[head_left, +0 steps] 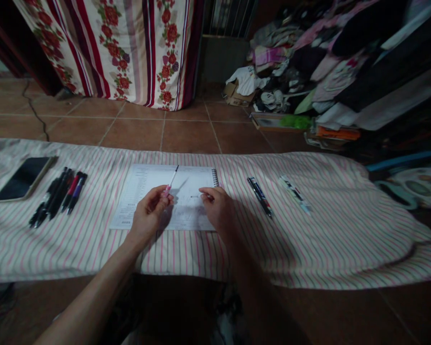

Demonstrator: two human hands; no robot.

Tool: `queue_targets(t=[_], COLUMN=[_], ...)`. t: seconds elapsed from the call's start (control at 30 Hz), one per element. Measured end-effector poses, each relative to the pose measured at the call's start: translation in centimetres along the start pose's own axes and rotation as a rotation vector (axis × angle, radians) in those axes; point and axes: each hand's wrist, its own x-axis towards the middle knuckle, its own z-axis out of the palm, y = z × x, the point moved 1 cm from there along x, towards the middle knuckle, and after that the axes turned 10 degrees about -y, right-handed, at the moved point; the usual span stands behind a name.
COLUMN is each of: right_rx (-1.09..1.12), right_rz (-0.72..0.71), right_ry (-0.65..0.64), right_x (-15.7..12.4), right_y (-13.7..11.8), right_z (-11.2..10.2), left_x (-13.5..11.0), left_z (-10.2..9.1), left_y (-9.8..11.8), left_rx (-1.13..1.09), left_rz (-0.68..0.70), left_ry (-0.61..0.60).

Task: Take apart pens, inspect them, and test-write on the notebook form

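Observation:
My left hand (151, 207) is closed on a slim pen (171, 184) with a pink grip, tilted up, its thin pale shaft ending in a dark tip. Beneath both hands lies a spiral notebook (136, 191), open to a page with print and faint drawing. My right hand (218, 203) hovers over the page's right side, thumb and forefinger pinched together; whatever they hold, if anything, is too small to make out. A tiny dark piece (194, 196) shows on the paper just left of those fingers.
Two dark pens (259, 196) and a pale pen (295, 194) lie to the right. At left are several dark pens (57, 194), a red pen and purple pen (76, 193), and a phone (23, 178). A striped cloth (330, 230) covers the surface. Clothes (283, 62) are piled beyond.

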Motion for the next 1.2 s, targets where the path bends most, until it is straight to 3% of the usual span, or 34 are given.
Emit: queue_targets(t=[0.27, 0.7, 0.9, 1.03, 1.2], right_rx=[-0.060, -0.169, -0.155, -0.031, 0.390], right_rz=[0.013, -0.015, -0.025, -0.013, 0.065], right_ry=[-0.059, -0.044, -0.051, -0.042, -0.062], right_x=[-0.1, -0.3, -0.3, -0.1, 0.3], right_y=[0.2, -0.2, 0.0, -0.1, -0.2], right_z=[0.9, 1.2, 1.3, 1.1, 1.0], left_x=[0.0, -0.2, -0.5, -0.5, -0.3], left_z=[-0.9, 0.0, 0.5, 0.5, 0.5], left_y=[0.3, 0.7, 1.0, 0.7, 0.3], left_rx=[-0.024, -0.269, -0.273, -0.208, -0.195], left_rz=[-0.013, -0.209, -0.250, -0.247, -0.243], left_ry=[0.026, 0.026, 0.048, 0.080, 0.071])
